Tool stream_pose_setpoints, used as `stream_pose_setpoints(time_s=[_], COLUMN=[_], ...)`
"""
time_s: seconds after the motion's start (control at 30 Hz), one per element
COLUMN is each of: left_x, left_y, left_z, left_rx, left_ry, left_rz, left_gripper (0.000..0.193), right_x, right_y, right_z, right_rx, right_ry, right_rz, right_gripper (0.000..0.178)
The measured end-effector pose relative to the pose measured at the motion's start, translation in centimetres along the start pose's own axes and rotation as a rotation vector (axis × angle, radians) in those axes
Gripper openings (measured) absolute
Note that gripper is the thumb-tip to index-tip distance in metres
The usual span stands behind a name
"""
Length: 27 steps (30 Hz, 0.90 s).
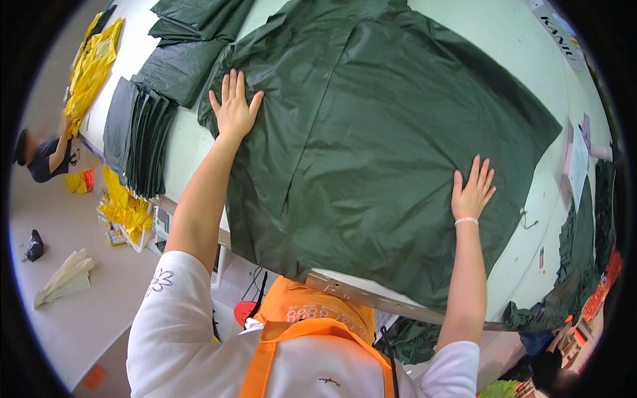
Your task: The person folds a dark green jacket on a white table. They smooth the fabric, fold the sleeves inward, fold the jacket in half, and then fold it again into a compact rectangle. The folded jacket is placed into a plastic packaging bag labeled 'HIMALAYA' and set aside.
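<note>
A large dark green raincoat-like garment [385, 132] of thin, shiny fabric lies spread over the pale table [517, 53], its lower edge hanging past the table's front. My left hand [235, 109] rests flat on its upper left part, fingers spread. On the lower right part lies my right hand [472, 192], palm down with the fingers apart and a pale bracelet at the wrist. A seam runs down the garment between the hands, and wrinkles cross the fabric. Neither hand grips anything.
Left of the garment sits a stack of folded dark green pieces [136, 136], with more folded green fabric [182, 66] behind. A person [50, 156] at far left handles a yellow garment [96, 63]. A white box [557, 33] and papers [577, 166] lie along the right side.
</note>
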State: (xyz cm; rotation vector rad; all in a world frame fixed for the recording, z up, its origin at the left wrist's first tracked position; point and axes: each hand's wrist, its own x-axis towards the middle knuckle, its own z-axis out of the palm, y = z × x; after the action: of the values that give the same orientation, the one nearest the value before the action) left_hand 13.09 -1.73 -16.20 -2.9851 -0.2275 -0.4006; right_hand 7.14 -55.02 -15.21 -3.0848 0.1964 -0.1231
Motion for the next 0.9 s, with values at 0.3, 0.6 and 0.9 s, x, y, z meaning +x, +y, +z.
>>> stream_pose_setpoints(time_s=[0.3,0.6,0.9], left_x=[-9.4,-16.9,-31.5], left_y=[2.0,-7.2,-3.8], left_z=[-7.0,-10.7,-13.1], left_rx=[-0.151,-0.504,-0.805], left_ry=[-0.208,0.061,-0.289], left_rz=[0.148,-0.159,-0.610], left_gripper=[0.072,0.033,0.031], right_x=[-11.7,-20.1,-27.8], right_y=[-7.5,15.8,19.1], right_z=[-2.6,-7.5,-8.9], right_rx=[0.049,-0.019,0.770], right_ry=[-0.238,-0.033,-0.315], right_rz=[-0.116,0.278,0.757], right_gripper=[0.068,0.058,0.039])
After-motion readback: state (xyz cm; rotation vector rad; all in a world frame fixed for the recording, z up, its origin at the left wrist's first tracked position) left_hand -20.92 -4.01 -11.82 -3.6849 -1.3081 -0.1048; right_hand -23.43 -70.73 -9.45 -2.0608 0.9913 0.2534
